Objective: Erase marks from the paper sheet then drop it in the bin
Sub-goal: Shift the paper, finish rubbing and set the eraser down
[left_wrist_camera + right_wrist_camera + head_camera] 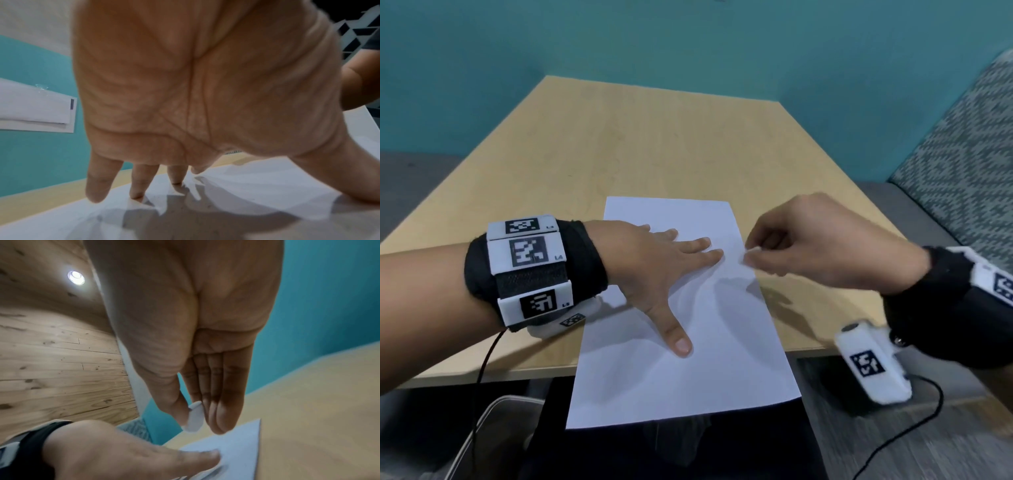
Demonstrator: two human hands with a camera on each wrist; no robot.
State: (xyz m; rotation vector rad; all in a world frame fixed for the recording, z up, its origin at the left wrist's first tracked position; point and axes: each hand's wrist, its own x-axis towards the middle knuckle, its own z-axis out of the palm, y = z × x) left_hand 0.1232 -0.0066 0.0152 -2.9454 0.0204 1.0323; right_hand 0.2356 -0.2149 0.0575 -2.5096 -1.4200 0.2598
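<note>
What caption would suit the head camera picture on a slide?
Left hand presses a paper sheet flat on the table while the right hand pinches a white eraser.

My light wooden table [640, 144] stands against a teal wall [688, 44]. A grey patterned upholstered seat [969, 164] sits to my right, and black cables [893, 445] trail below.

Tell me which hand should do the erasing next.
Right. The right hand already pinches the white eraser near the paper sheet and its right edge, while the left hand lies spread flat on the sheet, pinning it to the table.
</note>
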